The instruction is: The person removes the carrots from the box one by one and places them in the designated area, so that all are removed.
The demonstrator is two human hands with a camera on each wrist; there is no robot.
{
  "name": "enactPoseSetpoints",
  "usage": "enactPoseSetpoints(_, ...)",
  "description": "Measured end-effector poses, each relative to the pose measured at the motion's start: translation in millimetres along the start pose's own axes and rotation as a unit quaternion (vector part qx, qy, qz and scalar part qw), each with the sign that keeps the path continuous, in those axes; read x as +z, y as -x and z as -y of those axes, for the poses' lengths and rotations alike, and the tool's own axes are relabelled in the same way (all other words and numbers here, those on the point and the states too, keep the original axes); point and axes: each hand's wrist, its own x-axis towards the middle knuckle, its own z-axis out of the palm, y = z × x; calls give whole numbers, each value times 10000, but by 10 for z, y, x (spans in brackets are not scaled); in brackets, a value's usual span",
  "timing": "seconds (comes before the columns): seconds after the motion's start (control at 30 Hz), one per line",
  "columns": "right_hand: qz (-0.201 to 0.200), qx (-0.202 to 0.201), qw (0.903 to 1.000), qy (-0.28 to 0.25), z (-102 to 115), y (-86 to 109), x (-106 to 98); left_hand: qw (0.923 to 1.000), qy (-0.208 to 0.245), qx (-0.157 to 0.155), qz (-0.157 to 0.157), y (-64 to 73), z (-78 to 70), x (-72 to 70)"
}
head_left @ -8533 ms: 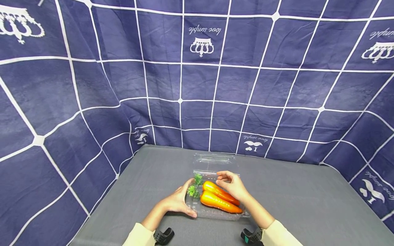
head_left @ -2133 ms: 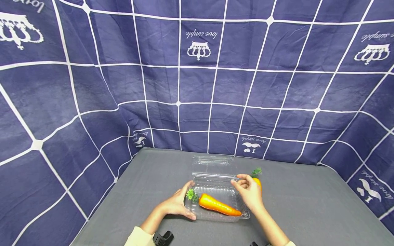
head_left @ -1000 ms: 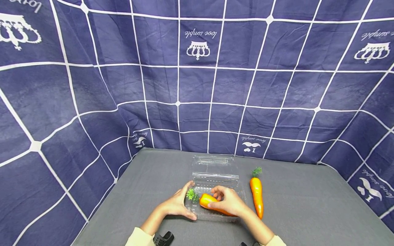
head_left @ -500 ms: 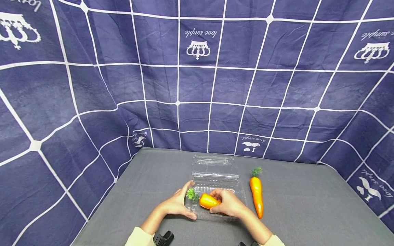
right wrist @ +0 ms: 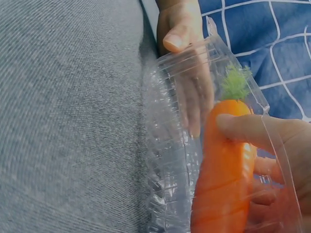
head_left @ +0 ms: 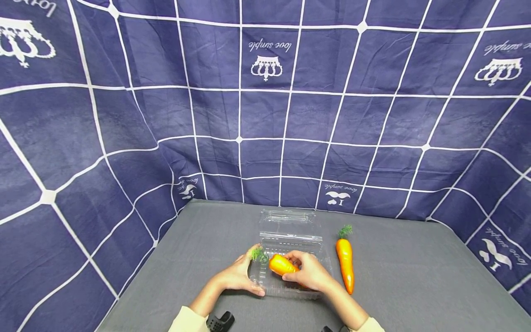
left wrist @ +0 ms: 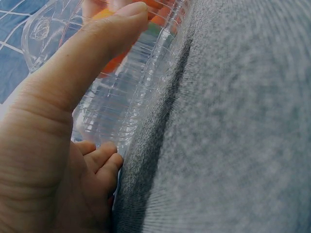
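Observation:
A clear plastic clamshell container [head_left: 275,290] sits on the table with its lid [head_left: 287,226] folded back. My left hand [head_left: 236,276] holds its left end, thumb at the front corner and fingers round the back; the left wrist view shows the thumb [left wrist: 97,48] across the ribbed wall. My right hand [head_left: 309,273] grips an orange carrot [head_left: 281,264] inside the container. In the right wrist view the thumb presses on the carrot [right wrist: 226,165], with fingers behind it. Its green top [head_left: 259,254] points toward my left hand, and its tip is hidden under my right hand.
A second carrot [head_left: 346,265] with a green top lies on the grey tablecloth [head_left: 398,267], right of the container. Behind the table hangs a blue cloth [head_left: 215,106] with white grid lines.
Both carrots were in the container earlier; one now lies on the table to the right. My right hand has come back and gripped the other, whose leafy end has shifted upward. The left hand stays put.

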Motion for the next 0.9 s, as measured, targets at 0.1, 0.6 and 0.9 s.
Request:
enactPoseSetpoints(0.1, -258, 108, 9995, -131, -1, -8, -13, 10000, -43, -65, 25, 3, 4, 4)
enactPoseSetpoints(0.6, -2094, 704, 9687, -1128, 96, -34, -235, 9998, 184, 113, -42, -11, 15, 20)
enactPoseSetpoints(0.9, -2416, 1172, 9484, -1688, 133, 1, -402, 9996, 164, 209, -82, -6, 18, 18)
